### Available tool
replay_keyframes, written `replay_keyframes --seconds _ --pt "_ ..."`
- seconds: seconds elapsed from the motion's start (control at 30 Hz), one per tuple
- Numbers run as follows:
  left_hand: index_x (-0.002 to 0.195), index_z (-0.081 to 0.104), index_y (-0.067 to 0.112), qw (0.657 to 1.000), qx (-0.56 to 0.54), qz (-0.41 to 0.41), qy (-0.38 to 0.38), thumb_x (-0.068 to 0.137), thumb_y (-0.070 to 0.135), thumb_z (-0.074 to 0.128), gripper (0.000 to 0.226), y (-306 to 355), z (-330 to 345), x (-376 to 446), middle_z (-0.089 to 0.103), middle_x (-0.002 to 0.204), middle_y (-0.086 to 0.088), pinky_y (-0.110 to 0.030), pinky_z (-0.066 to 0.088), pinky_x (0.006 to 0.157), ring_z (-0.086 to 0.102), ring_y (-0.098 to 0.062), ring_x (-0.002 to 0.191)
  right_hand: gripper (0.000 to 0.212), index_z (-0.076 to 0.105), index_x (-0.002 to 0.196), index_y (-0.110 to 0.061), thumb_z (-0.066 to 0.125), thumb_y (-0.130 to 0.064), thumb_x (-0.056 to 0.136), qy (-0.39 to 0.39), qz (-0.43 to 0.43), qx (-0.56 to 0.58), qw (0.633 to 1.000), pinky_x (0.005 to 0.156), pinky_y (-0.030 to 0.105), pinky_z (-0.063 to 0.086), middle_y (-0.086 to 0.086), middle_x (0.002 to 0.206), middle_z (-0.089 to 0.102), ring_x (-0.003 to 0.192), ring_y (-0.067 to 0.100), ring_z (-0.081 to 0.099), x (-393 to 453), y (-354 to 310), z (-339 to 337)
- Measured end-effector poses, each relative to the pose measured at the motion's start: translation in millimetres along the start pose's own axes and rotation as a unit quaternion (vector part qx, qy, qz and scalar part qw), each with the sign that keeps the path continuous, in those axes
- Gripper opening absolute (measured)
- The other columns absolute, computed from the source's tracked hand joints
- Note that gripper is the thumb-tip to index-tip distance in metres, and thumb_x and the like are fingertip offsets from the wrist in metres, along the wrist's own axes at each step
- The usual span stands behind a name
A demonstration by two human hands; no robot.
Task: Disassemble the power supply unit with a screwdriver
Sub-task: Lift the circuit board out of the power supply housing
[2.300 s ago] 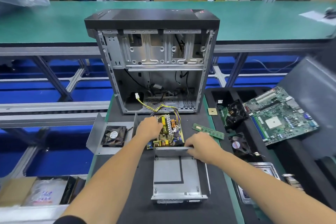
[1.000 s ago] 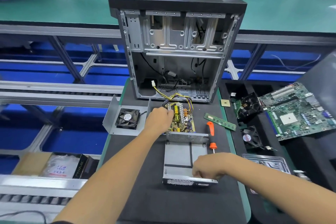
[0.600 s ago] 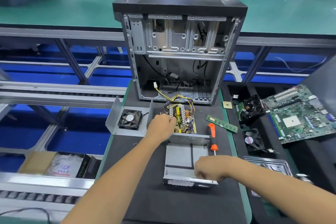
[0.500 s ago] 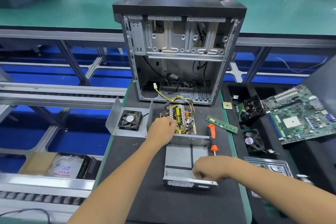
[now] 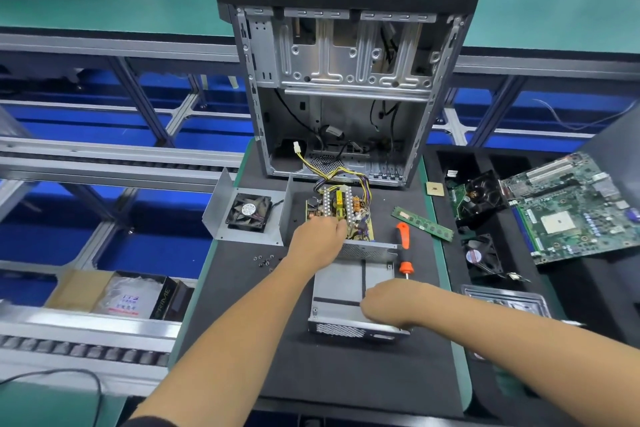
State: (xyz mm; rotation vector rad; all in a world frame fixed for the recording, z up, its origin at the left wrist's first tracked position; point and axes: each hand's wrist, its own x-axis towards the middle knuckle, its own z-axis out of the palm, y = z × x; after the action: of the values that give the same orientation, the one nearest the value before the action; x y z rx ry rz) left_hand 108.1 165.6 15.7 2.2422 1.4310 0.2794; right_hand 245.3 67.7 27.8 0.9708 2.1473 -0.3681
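Observation:
The power supply's circuit board [image 5: 341,210], with yellow and purple wires, lies at the far end of its open grey metal housing [image 5: 341,286] on the black mat. My left hand [image 5: 318,241] grips the board's near left edge with curled fingers. My right hand [image 5: 386,302] holds the housing's near wall, fingers curled over it. The orange-handled screwdriver [image 5: 403,246] lies loose on the mat just right of the housing, touched by neither hand. The removed cover with its black fan [image 5: 248,212] sits to the left.
An open computer case [image 5: 346,80] stands upright behind the board. Several loose screws [image 5: 263,258] lie left of my left arm. A RAM stick [image 5: 422,224], a CPU chip [image 5: 434,189], two fans and a motherboard [image 5: 571,215] lie to the right.
My right hand has moved from the housing's far wall back to its near wall, uncovering the screwdriver. My left hand stays on the circuit board, shifting only slightly.

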Motion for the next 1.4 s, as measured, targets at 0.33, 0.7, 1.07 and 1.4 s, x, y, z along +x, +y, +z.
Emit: replay_keyframes --seconds 0.33,0.7,1.07,1.4 --pt "0.058 0.035 0.018 1.000 0.015 -0.003 -0.014 0.099 0.033 0.026 0.045 1.3 -1.0 0.6 0.047 0.064 -0.005 -0.034 0.035 0.058 0.047 -0.029 0.065 0.008 0.058 0.078 -0.006 0.056 -0.003 0.084 -0.037 0.021 0.232 0.972 0.051 0.026 0.038 0.016 0.084 0.072 0.067 0.024 0.061 -6.0 24.8 -20.3" --pt "0.055 0.035 0.012 0.998 -0.048 -0.019 -0.034 0.097 0.029 0.043 0.045 -6.2 -26.2 2.1 0.042 0.054 -0.005 -0.035 0.027 0.052 0.039 -0.026 0.058 0.017 0.068 0.078 0.003 0.069 -0.013 0.085 0.155 0.023 0.369 0.916 0.051 0.023 0.047 0.010 0.059 0.062 0.047 0.017 0.055 28.1 -3.5 -73.3" --pt "0.071 0.054 -0.004 0.995 -0.089 -0.017 0.040 0.099 0.035 0.041 0.050 -40.7 -65.1 -3.0 0.059 0.071 -0.020 -0.040 0.044 0.062 0.054 -0.030 0.066 0.020 0.061 0.106 0.001 0.049 -0.002 0.091 0.227 0.075 0.295 0.925 0.085 0.037 0.050 0.019 0.109 0.064 0.098 0.033 0.060 93.1 -39.6 -104.6" --pt "0.070 0.051 -0.003 0.995 -0.090 -0.023 0.026 0.099 0.037 0.040 0.050 -45.1 -62.2 -4.9 0.058 0.069 -0.020 -0.035 0.036 0.055 0.043 -0.020 0.056 0.019 0.058 0.108 -0.003 0.044 -0.001 0.095 0.227 0.067 0.176 0.956 0.074 0.039 0.051 0.016 0.106 0.065 0.090 0.032 0.063 112.0 -49.3 -103.7"
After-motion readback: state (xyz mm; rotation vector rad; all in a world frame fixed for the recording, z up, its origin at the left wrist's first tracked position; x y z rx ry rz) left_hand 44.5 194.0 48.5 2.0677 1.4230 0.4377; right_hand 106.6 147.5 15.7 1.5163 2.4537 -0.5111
